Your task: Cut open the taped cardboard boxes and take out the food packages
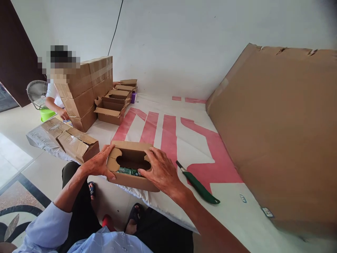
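Observation:
A small open cardboard box (131, 181) lies on a white and pink sheet (168, 130) at its near edge. Something green shows inside it. My left hand (98, 164) grips the box's left side, thumb along the front and fingers over the flap. My right hand (160, 170) presses on the right flap with fingers curled over the opening. A green-handled utility knife (198, 184) lies on the sheet just right of my right hand.
A large flat cardboard sheet (279, 133) leans on the right. Taped cartons (76, 142) lie to the left, more stacked cartons (86, 91) and open boxes (113, 105) farther back. Another person (54, 98) sits behind them near a fan (37, 93) and green tub (46, 114).

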Available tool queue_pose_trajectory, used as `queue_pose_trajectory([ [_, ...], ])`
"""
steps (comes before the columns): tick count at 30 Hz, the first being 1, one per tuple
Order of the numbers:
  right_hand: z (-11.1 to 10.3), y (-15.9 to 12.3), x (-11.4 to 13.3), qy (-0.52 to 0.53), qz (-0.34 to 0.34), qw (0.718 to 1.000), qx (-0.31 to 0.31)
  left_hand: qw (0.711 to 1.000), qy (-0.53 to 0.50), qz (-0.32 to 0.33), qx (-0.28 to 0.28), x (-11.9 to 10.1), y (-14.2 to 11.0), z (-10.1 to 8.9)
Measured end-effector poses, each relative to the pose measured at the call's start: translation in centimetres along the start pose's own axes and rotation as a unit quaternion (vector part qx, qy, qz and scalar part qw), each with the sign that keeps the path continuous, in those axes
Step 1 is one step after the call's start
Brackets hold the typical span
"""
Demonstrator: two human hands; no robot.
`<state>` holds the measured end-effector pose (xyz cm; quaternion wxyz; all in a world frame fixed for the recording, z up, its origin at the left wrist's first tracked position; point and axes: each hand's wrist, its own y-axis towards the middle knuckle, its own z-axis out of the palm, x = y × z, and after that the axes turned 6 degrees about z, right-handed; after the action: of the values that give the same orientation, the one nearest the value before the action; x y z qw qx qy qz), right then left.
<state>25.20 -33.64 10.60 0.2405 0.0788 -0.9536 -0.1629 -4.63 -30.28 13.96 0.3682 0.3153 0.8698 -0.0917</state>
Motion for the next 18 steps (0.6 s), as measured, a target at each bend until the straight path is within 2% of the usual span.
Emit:
queue_pose_trajectory([
  [3, -0.7, -0.5, -0.1, 0.044, 0.025, 0.999, 0.01, 1.0, -0.015, 0.019, -0.015, -0.1, -0.8, 0.6],
  [7, -3.2, -2.1, -1.6, 0.156, 0.081, 0.984, -0.004, 0.998, -0.035, 0.027, -0.038, -0.4, -1.7, 1.3],
  [10, -4.3, -3.1, -3.2, 0.094, 0.1, 0.989, -0.045, 0.998, -0.045, 0.024, -0.039, -0.6, -2.0, 1.4],
  [13, -4.4, -3.6, -4.3, -0.048, 0.061, 0.993, -0.088, 0.998, -0.052, 0.026, -0.036, -0.5, -1.9, 1.3],
  [15, -4.3, -3.3, -4.4, -0.099, 0.009, 0.99, -0.097, 0.997, -0.056, 0.028, -0.037, -0.2, -1.6, 1.3],
  [17, -4.2, -2.5, -3.8, -0.096, -0.057, 0.991, -0.071, 0.997, -0.062, 0.027, -0.04, 0.3, -1.4, 1.3],
  [18, -4.1, -1.9, -3.4, -0.081, -0.088, 0.992, -0.034, 0.996, -0.067, 0.026, -0.043, 0.5, -1.2, 1.4],
])
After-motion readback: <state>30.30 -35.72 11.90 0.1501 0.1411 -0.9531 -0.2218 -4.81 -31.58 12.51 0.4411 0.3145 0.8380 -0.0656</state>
